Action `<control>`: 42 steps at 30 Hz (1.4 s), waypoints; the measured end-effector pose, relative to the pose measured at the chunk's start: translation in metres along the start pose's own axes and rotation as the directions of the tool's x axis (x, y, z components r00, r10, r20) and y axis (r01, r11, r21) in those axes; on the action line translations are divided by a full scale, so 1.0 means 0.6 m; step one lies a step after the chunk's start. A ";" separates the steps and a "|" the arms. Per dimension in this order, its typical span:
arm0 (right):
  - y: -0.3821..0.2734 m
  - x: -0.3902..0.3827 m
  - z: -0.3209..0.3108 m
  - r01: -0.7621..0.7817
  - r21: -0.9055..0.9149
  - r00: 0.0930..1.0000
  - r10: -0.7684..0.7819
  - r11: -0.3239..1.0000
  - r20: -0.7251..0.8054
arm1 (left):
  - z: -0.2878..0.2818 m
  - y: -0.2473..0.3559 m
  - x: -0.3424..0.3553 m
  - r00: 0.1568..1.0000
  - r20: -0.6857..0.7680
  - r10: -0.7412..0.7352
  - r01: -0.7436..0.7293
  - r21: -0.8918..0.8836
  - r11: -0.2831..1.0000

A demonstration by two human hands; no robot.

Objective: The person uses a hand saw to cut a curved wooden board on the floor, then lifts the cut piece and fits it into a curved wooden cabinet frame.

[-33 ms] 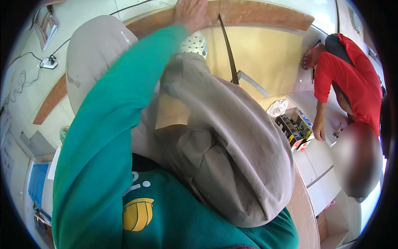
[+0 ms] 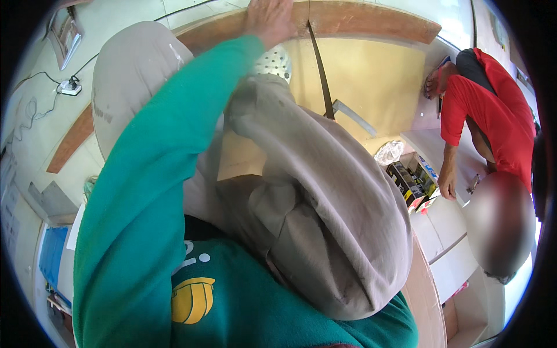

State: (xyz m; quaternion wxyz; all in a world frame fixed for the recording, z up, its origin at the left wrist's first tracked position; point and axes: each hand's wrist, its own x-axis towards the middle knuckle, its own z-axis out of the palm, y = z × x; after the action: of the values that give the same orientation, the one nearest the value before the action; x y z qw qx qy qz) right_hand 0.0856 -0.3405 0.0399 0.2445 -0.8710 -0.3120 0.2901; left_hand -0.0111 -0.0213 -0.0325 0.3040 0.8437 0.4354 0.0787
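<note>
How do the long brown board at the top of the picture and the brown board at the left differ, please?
The upper board shows a longer stretch than the left board, which the trouser leg may partly hide. The upper board runs across the view, while the left board slants. The left hand overlaps the upper board; no hand is at the left board. Both are brown.

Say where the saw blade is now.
The saw blade is at upper centre-right in the head view, running from the wooden board, right of the left hand, down beside the grey metal strip.
</note>
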 end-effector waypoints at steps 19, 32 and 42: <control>0.070 0.003 0.032 0.037 -0.006 0.998 -0.037 0.999 -0.059 | 0.001 -0.002 0.013 0.996 0.082 0.026 -0.026 -0.001 1.000; -0.015 0.051 0.021 0.053 0.042 0.999 -0.052 0.998 -0.009 | -0.010 -0.009 0.026 0.999 0.040 -0.011 0.011 0.008 1.000; -0.107 0.221 0.086 0.349 -0.066 0.934 -0.353 0.935 -0.058 | 0.003 -0.009 0.014 0.997 0.009 0.079 -0.079 0.046 0.996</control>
State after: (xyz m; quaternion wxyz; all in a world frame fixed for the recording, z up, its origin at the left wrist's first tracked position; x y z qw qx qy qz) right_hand 0.1101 -0.1928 -0.0045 0.2790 -0.8172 -0.4619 0.2027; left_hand -0.0091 -0.0132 -0.0380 0.2824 0.8674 0.4022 0.0776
